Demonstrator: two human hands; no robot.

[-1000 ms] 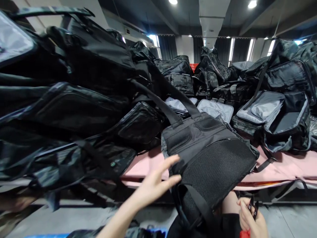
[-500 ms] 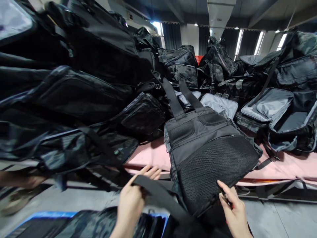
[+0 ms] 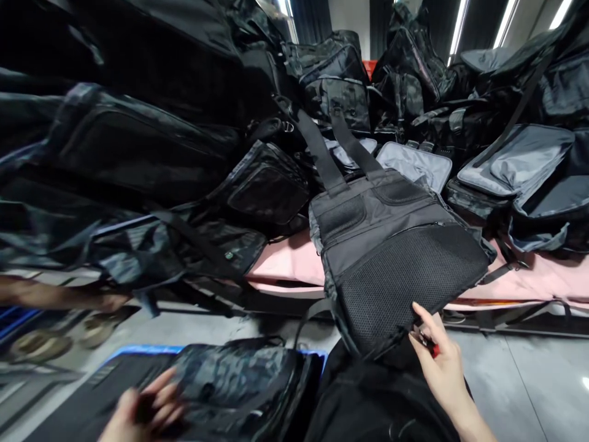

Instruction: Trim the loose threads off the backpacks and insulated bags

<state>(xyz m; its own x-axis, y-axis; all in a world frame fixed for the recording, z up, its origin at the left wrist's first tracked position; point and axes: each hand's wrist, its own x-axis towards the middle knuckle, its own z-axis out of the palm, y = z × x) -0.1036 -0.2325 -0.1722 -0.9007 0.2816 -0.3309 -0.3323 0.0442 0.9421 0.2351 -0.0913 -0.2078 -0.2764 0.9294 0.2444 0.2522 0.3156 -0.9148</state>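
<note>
A black backpack [image 3: 396,258] lies back-side up with its mesh panel toward me, hanging over the edge of a pink-covered table [image 3: 285,264]. My right hand [image 3: 437,362] rests against the backpack's lower edge, fingers curled around a small red and black object I cannot make out. My left hand [image 3: 142,411] is low at the bottom left, blurred, its fingers spread over a dark camouflage bag [image 3: 230,380] lying in a blue bin [image 3: 138,353].
Piles of black and camouflage backpacks [image 3: 138,141] cover the table to the left and behind. Open bags with grey lining [image 3: 519,159] sit at the right. Grey floor [image 3: 519,380] shows at lower right. Someone else's arm [image 3: 55,294] reaches in at the far left.
My left hand has let go of the backpack's strap and dropped down left onto the bag in the blue bin. My right hand stays at the backpack's lower edge. The camera has tilted down.
</note>
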